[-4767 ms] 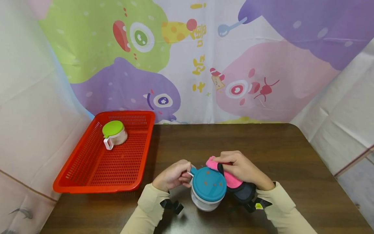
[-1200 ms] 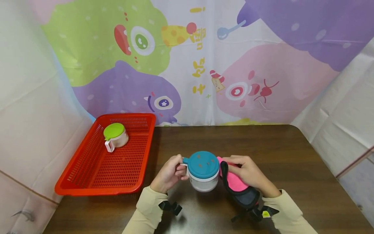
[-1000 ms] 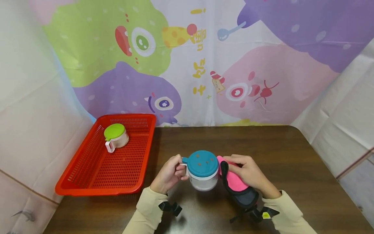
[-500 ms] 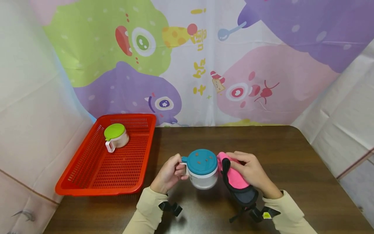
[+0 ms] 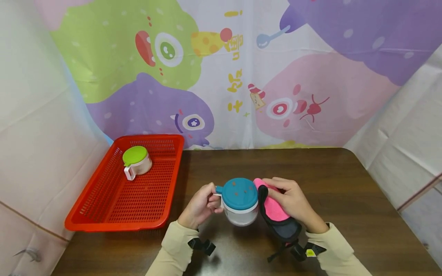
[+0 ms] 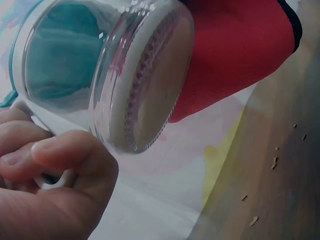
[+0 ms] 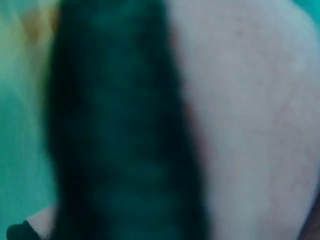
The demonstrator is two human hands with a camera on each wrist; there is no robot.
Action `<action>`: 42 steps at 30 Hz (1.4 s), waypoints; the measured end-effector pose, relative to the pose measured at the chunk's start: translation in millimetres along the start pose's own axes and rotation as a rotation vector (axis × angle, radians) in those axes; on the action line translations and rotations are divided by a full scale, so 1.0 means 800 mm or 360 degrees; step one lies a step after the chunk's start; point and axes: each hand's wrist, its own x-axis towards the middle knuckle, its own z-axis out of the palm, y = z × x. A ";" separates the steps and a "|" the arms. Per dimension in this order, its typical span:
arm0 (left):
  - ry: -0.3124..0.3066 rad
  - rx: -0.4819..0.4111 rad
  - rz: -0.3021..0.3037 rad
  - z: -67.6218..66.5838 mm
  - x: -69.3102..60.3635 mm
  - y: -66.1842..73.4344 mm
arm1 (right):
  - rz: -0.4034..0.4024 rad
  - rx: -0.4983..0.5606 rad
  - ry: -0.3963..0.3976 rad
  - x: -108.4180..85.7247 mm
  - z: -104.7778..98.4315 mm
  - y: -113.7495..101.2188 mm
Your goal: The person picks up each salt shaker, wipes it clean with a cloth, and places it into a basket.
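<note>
My left hand (image 5: 200, 205) grips the white handle of a clear seasoning jar (image 5: 240, 216) with a teal lid (image 5: 239, 193). Several small brown bits lie on that lid. In the left wrist view, fingers curl round the handle and the bottom of the glass jar (image 6: 155, 85) shows. My right hand (image 5: 291, 199) pinches a pink cloth (image 5: 276, 209) with black edging against the jar's right side. The cloth's red face (image 6: 240, 50) shows behind the jar in the left wrist view. Close, blurred cloth (image 7: 125, 125) fills much of the right wrist view.
To the left stands a red perforated basket (image 5: 117, 224), holding a second jar (image 5: 139, 165) with a green lid. Several brown crumbs (image 6: 274, 162) lie on the wooden table (image 5: 304, 163). A cartoon-printed curtain (image 5: 238, 126) hangs along the back.
Since the oldest frame, the jar has moved slightly away from me and left. The cloth has shifted from the lid's upper right edge to the jar's side; lately it swung a little left.
</note>
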 end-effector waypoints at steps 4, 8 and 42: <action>-0.0070 0.0049 0.0028 0.001 -0.001 0.002 | 0.0043 0.0016 -0.0020 0.002 0.002 0.000; -0.0097 0.0088 0.0038 0.002 -0.002 0.002 | 0.0063 0.0036 -0.0036 0.002 0.003 0.003; -0.0064 0.0097 -0.0099 0.007 0.006 0.000 | 0.0104 -0.0072 -0.0479 0.029 0.014 0.047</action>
